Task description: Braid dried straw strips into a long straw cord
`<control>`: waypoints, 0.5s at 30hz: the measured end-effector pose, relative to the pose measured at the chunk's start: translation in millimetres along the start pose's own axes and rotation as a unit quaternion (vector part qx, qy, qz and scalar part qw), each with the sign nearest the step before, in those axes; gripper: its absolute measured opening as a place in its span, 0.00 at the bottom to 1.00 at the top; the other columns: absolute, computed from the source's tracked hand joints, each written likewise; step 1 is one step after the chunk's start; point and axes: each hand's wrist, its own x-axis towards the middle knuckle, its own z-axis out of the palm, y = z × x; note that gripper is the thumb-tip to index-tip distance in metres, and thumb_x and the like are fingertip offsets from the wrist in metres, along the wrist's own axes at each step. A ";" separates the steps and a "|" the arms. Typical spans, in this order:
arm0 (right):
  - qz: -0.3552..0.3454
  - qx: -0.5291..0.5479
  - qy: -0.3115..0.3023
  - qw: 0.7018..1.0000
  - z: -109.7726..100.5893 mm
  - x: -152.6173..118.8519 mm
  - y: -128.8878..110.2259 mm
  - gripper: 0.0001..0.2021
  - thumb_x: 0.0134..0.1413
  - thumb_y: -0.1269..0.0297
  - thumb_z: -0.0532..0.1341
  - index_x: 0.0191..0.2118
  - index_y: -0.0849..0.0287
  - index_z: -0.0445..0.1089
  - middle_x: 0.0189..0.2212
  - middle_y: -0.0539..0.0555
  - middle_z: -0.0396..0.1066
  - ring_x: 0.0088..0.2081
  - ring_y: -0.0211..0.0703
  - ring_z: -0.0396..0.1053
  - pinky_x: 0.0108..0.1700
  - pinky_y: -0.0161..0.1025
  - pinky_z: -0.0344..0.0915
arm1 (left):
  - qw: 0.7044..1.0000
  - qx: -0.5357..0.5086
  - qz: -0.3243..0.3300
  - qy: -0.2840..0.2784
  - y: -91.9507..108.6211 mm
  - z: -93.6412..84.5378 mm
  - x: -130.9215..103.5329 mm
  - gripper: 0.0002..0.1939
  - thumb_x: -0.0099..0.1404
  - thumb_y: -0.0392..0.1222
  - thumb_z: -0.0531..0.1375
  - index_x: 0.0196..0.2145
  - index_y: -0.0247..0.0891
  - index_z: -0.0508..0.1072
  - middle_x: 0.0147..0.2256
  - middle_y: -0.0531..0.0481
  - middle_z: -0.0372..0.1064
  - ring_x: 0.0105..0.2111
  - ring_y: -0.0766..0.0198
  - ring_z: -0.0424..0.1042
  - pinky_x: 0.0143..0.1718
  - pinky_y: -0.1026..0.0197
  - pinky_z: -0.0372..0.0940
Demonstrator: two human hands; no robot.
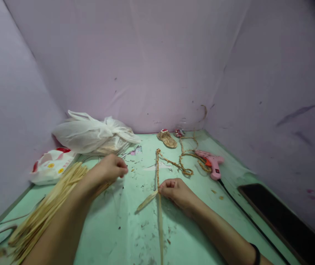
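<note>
My right hand [175, 191] is closed in a pinch on the lower end of a thin braided straw cord [157, 169]. From that point one pale, flat straw strand [147, 201] sticks out to the lower left, and another long strand [161, 228] runs down toward me. My left hand [114, 167] is raised over the table to the left of the cord, apart from it. Its fingers are pressed together; whether anything is between them is hidden. Beneath the left forearm lies a bundle of dry yellow straw strips [46, 206].
Behind the cord rest a small woven slipper [167, 139] and more braid [181, 167]. A pink glue gun [212, 163] trails a black cable on the right, beside a dark phone-like slab [279, 221]. A white plastic bag [91, 134] and a tissue pack [52, 167] sit left.
</note>
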 end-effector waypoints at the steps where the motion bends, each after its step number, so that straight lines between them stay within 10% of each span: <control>1: 0.001 -0.006 -0.002 1.000 0.1 -0.5 -0.3 0.03 0.36 0.69 0.57 0.20 0.64 0.63 0.08 0.41 0.50 0.12 0.25 0.43 0.16 0.29 0.38 | 0.998 0.033 -0.026 0.049 -8.4 -11.7 -1.5 0.12 0.44 0.43 0.55 0.25 0.34 0.71 0.21 0.52 0.66 0.18 0.70 0.60 0.19 0.68 0.53; 5: -0.001 -0.020 -0.014 1.000 0.5 -1.4 -1.2 0.04 0.35 0.68 0.57 0.19 0.63 0.63 0.09 0.42 0.50 0.12 0.25 0.42 0.16 0.30 0.36 | 0.973 0.133 -0.113 0.152 -41.2 -47.4 -13.7 0.10 0.43 0.42 0.55 0.23 0.36 0.72 0.19 0.52 0.65 0.20 0.68 0.62 0.20 0.68 0.52; 15: 0.022 -0.038 -0.026 0.999 2.0 -3.0 -3.7 0.08 0.34 0.62 0.58 0.18 0.61 0.59 0.10 0.41 0.48 0.13 0.26 0.39 0.16 0.31 0.34 | 0.950 0.249 -0.186 0.041 -52.6 -39.6 -5.8 0.07 0.39 0.42 0.56 0.18 0.36 0.69 0.21 0.48 0.67 0.22 0.62 0.65 0.22 0.64 0.56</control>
